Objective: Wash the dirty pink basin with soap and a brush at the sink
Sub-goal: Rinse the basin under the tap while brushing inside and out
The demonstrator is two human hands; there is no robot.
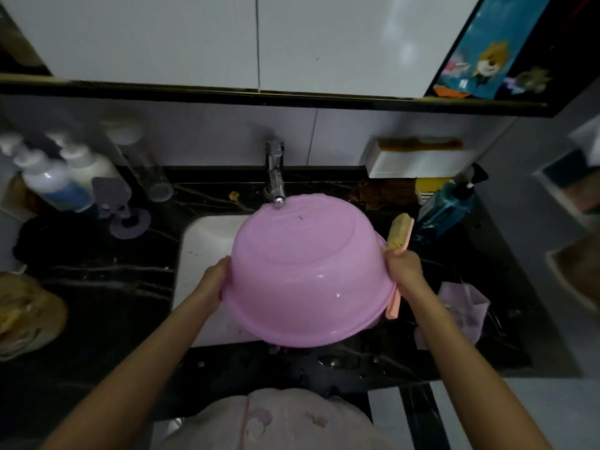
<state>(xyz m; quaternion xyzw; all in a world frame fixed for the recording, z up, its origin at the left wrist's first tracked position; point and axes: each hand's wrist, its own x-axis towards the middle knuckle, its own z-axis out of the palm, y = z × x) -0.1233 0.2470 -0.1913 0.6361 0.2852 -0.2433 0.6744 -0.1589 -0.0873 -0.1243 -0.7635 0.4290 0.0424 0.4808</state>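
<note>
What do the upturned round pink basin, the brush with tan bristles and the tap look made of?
Round pink basin: smooth glossy plastic, judging by soft highlights. Pink-handled brush: seemingly plastic back, tan bristles, fibre unclear. Silver tap: shiny metal, probably chromed; mirror-like reflections.

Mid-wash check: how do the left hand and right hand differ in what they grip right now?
The left hand grips the pink basin alone, at its left rim. The right hand also grips the brush, whose handle lies along the basin's right rim. The left hand's fingertips are hidden by the basin, while the right hand's fingers curl round the handle. Both hold the basin bottom up over the sink.
</note>
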